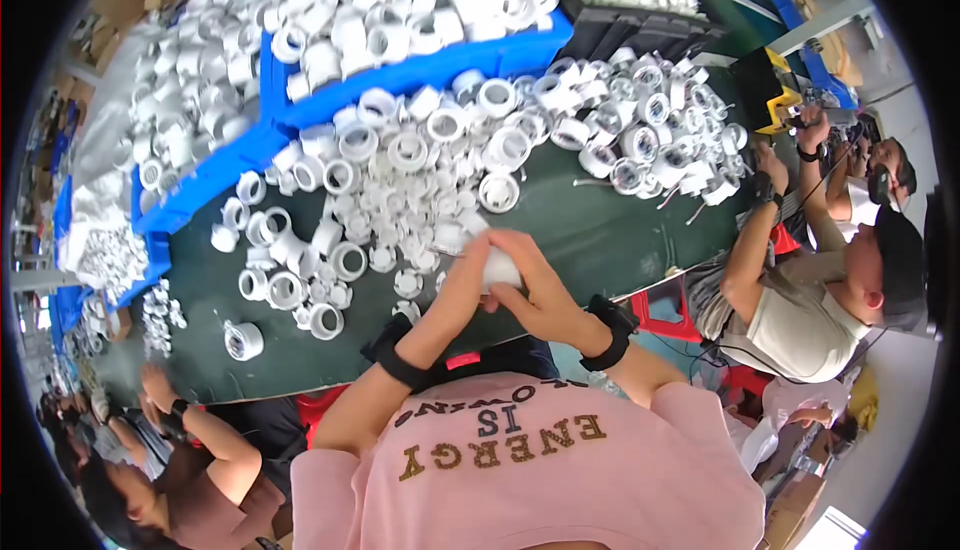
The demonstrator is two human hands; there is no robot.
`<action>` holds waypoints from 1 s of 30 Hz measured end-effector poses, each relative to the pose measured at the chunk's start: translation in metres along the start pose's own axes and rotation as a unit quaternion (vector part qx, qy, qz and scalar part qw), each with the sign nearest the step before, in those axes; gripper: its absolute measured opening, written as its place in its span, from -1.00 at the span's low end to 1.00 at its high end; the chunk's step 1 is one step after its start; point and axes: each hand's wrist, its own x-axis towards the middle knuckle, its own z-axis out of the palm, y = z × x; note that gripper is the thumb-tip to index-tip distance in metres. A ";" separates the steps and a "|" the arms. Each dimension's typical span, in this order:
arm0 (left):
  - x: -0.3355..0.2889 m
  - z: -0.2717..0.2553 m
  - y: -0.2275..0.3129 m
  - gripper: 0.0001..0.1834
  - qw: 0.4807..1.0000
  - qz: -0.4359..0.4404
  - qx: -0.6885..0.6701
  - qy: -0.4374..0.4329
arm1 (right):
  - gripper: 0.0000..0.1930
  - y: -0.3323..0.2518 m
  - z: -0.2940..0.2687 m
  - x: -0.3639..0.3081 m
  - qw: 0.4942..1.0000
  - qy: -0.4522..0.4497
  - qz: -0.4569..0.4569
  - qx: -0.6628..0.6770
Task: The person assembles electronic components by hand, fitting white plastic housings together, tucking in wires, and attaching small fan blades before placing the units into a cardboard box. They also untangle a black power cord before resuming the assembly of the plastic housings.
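Note:
My left hand [467,275] and my right hand [540,290] meet over the near edge of the green table. Both are closed around a smooth white round plastic part [502,268], which shows between them. Most fingertips are hidden behind the hands and the part. A thin dark sliver sticks out beside my left hand; I cannot make out what it is. Just beyond my hands lies a heap of small white plastic caps [400,200]. A white ring-shaped housing [498,192] sits past my fingers, with more white rings [287,290] to the left.
Blue bins [420,65] full of white rings line the back. A black crate [640,35] of small white pieces stands behind a pile of wired round units [640,145]. One unit [243,341] lies alone at left. People work on both sides, near a red stool [668,318].

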 end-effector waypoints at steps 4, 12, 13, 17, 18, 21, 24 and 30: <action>0.017 0.019 0.017 -0.59 0.982 -0.002 0.171 -0.080 | -0.46 0.030 -0.050 -0.002 0.920 0.104 -0.087 -0.369; 0.001 0.019 0.208 -0.62 0.968 0.072 0.236 -0.037 | -0.29 -0.048 -0.178 0.060 0.924 0.122 -0.085 -0.351; 0.007 0.018 0.228 -0.64 0.964 0.085 0.249 -0.025 | -0.31 -0.071 -0.217 0.075 0.930 0.159 -0.097 -0.318; 0.038 0.037 0.290 -0.65 0.943 0.092 0.318 -0.024 | -0.34 -0.110 -0.399 0.148 0.901 0.403 -0.035 -0.156; 0.045 0.037 0.298 -0.63 0.933 0.096 0.346 -0.019 | -0.34 -0.138 -0.425 0.166 0.890 0.442 -0.020 -0.110; 0.066 0.053 0.316 -0.59 0.919 0.073 0.385 -0.054 | -0.16 -0.182 -0.520 0.206 0.865 0.499 -0.055 0.023; 0.083 0.059 0.319 -0.59 0.898 0.069 0.427 -0.084 | -0.12 -0.206 -0.582 0.238 0.833 0.531 -0.023 0.155; 0.100 0.074 0.342 -0.59 0.869 0.014 0.481 -0.118 | -0.59 -0.207 -0.610 0.247 0.830 0.506 0.036 0.233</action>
